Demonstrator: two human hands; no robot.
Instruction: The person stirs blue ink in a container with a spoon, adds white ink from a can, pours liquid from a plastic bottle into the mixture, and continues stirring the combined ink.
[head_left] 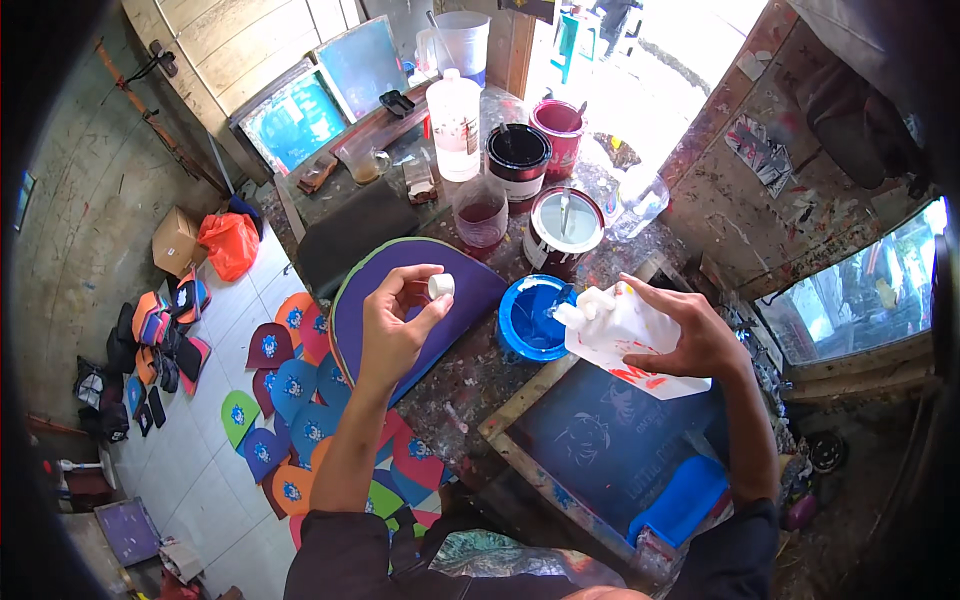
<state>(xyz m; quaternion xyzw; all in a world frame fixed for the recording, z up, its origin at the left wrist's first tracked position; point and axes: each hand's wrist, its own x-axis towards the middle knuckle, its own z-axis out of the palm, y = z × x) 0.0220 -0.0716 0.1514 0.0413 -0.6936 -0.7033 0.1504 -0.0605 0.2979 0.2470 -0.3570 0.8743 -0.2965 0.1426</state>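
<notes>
Between the fingertips of my left hand point(398, 315) is a small white bottle cap point(439, 286), held above a stack of purple and green fabric panels point(450, 262). My right hand point(690, 330) is wrapped round a white plastic jug point(625, 335) with red marks on its side. The jug is tilted, its mouth over a tub of blue ink point(533, 318). Inside the tub a stirring stick or spatula is partly visible. Below the jug lies a wood-framed printing screen point(560, 445) with faint drawn figures, and a blue squeegee point(682, 500) rests on it.
Behind the tub stand a can of pale ink point(566, 218), a dark can point(517, 160), a magenta can point(557, 125), a clear cup point(480, 215) and a tall white bottle point(455, 125). Many printed coloured panels point(295, 385) cover the floor at left, near a red plastic bag point(230, 245).
</notes>
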